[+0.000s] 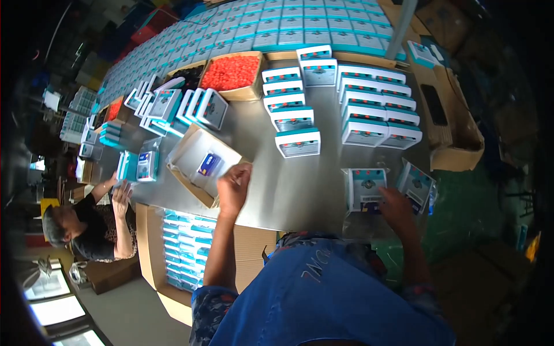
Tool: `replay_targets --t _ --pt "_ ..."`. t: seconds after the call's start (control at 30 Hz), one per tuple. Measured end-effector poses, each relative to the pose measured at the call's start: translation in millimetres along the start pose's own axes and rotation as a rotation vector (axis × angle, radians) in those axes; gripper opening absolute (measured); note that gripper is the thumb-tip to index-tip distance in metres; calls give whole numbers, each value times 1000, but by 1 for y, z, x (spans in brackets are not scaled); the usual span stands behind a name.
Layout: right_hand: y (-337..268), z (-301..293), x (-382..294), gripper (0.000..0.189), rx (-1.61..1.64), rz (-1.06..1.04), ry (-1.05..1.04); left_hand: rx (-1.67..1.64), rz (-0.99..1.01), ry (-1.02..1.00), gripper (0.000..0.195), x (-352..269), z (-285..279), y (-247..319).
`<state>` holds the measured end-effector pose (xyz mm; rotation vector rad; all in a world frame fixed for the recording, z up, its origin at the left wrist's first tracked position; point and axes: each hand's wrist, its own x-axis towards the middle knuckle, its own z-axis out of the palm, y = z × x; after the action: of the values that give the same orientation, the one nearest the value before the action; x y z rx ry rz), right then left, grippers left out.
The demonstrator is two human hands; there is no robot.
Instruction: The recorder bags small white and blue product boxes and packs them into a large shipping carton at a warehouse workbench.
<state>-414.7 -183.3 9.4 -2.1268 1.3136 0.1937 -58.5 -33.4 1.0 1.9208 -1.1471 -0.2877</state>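
Note:
My left hand (233,187) is over the right rim of a shallow cardboard box (185,187), its fingers curled. Whether anything is between them cannot be made out. A dark blue and white card (209,163) lies inside that box. My right hand (394,208), slightly blurred, reaches over a white and teal boxed item in a clear plastic bag (368,179), fingertips at its right edge. Its grip is unclear. A second bagged boxed item (416,184) lies tilted just right of that hand. Both bagged items show a dark label near the bottom.
Rows of white and teal boxes (364,132) stand on the metal table (264,194). Farther back is a carton of red parts (231,72). An open carton of bagged items (189,246) sits below the table edge. Another person (99,220) works at left. A phone-like dark slab (433,104) lies right.

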Motion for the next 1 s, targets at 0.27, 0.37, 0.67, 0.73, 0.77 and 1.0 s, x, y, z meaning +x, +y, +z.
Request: replay_targets --t 0.27,0.37,0.67,0.73,0.77,1.0 --pt "-116 8 96 48 59 -751 517 334 -176 -358 32 20 -57 -117" --pt "-124 23 126 50 89 -724 308 682 -158 -379 32 28 -42 -93" --pt "-158 36 106 49 -60 -874 222 198 -566 -499 11 37 -61 -85" --pt "-166 29 100 47 -119 -913 315 249 -483 -446 13 33 -61 -89" --pt "-169 28 98 47 -120 -912 313 300 -398 -394 15 31 -60 -93" --pt "-184 34 81 34 51 -1024 292 617 -111 -394 13 27 -44 -116"
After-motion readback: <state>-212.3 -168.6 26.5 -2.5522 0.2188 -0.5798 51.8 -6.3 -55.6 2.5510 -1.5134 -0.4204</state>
